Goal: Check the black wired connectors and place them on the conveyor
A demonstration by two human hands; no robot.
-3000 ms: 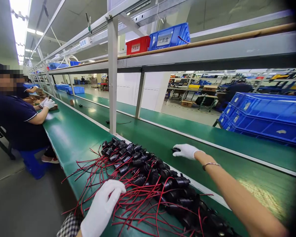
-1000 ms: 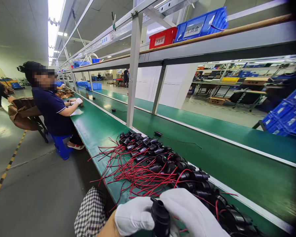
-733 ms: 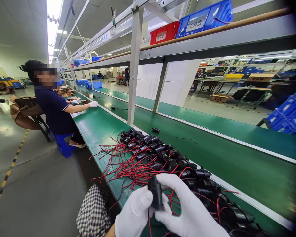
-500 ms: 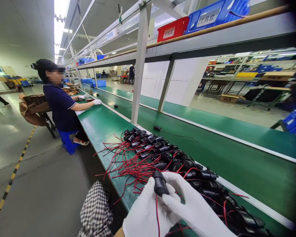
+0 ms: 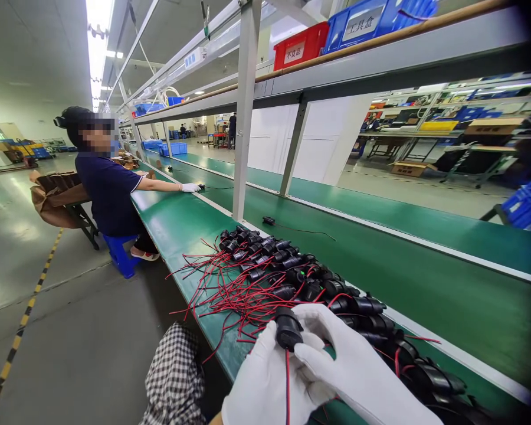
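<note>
Both my hands wear white gloves and meet over the near end of the bench. A short black cylindrical part (image 5: 288,329) with a red-and-black wire hanging from its lower end is between them. My left hand (image 5: 263,378) grips it from the left side, the thumb along its edge. From the right, my right hand (image 5: 343,354) has its thumb and fingers closed around it. Just beyond lies a heap of similar black cylindrical parts (image 5: 284,291). Their red and black wires (image 5: 230,295) fan out to the left across the green bench top (image 5: 172,221).
A co-worker (image 5: 104,177) sits farther along the bench, one gloved hand at a part on the green conveyor belt (image 5: 380,283). A single wired part (image 5: 268,221) lies on that belt. A metal post (image 5: 246,112) rises beside it; red (image 5: 301,46) and blue bins (image 5: 367,26) stand overhead.
The black part in my hands has turned slightly, and my hands stay close together. The co-worker's arm has stretched out to the belt. The lone part on the belt has shifted left.
</note>
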